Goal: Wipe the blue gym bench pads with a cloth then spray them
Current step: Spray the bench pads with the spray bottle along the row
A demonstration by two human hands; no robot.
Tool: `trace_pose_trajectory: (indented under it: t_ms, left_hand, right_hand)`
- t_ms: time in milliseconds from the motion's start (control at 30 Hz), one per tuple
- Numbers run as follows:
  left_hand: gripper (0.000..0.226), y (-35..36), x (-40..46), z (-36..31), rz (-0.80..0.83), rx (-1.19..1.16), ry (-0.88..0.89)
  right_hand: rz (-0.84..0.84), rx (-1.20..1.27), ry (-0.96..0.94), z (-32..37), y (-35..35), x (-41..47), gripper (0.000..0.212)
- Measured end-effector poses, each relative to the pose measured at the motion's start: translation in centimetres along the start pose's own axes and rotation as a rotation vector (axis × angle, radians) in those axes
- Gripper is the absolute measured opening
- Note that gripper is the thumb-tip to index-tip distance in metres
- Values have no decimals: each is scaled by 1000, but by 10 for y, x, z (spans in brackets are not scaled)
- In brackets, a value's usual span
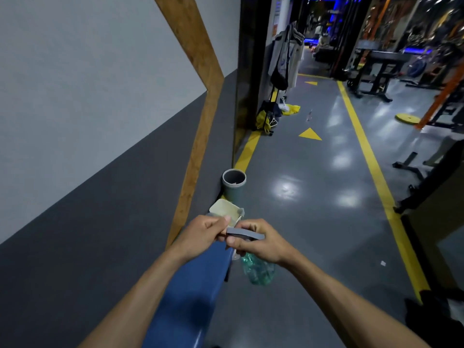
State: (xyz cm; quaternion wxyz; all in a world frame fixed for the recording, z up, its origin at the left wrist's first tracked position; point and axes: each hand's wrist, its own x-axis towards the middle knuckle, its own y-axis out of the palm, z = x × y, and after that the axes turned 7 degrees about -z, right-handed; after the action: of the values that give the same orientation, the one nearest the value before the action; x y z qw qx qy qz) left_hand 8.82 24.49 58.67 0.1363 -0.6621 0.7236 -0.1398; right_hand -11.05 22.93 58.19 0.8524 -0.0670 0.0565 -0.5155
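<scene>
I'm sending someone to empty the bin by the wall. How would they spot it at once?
Follow the dark grey lower wall to where the slanted wooden beam meets the floor. The grey bin stands there, open-topped and round, beyond the blue bench pad. The container beside it is cream and squarish.

Both hands (pixel 200 233) (pixel 261 241) grip spray bottle (pixel 257 270) above blue bench pad (pixel 190 292).

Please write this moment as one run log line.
right hand: grips spray bottle | left hand: pinches its nozzle | blue bench pad: below hands | cloth: not visible
</scene>
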Motion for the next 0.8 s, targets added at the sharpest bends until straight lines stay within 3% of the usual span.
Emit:
trace_pose_trajectory:
  t_ms: [167,433,667,800]
  left_hand:
    - [49,4,94,9,32,-44,-81]
    - [64,29,235,54,-89,-53,-136]
    - [46,57,315,68,-308,-4,-257]
    - [50,67,328,94,-412,-110,-431]
  right_hand:
    - [-73,-35,-1,-21,-41,78,28]
    - [-31,24,45,-65,-117,203,34]
    - [247,26,138,-124,-176,317,20]
    - [452,-106,85,-157,-180,373,44]
